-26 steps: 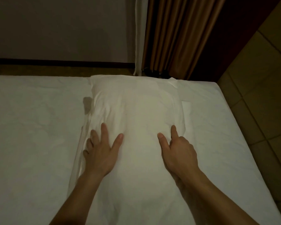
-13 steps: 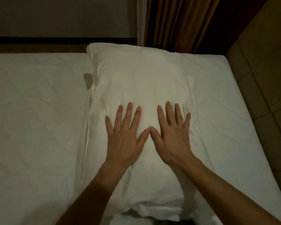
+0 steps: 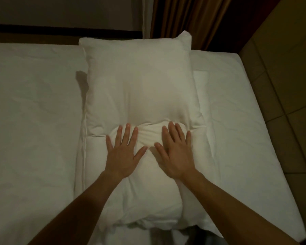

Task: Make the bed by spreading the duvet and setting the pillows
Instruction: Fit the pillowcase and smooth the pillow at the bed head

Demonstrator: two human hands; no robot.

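Pillow (image 3: 140,85), white, lengthwise on the bed (image 3: 34,121). Pressed flat under left hand (image 3: 124,152) and right hand (image 3: 175,154), fingers straight and spread, grasping nothing. Bunched cloth at fingertips.

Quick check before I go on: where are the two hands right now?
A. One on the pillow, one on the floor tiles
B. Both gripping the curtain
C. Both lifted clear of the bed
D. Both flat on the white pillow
D: the left hand and right hand lie side by side with straight, spread fingers, pressing on the white pillow.
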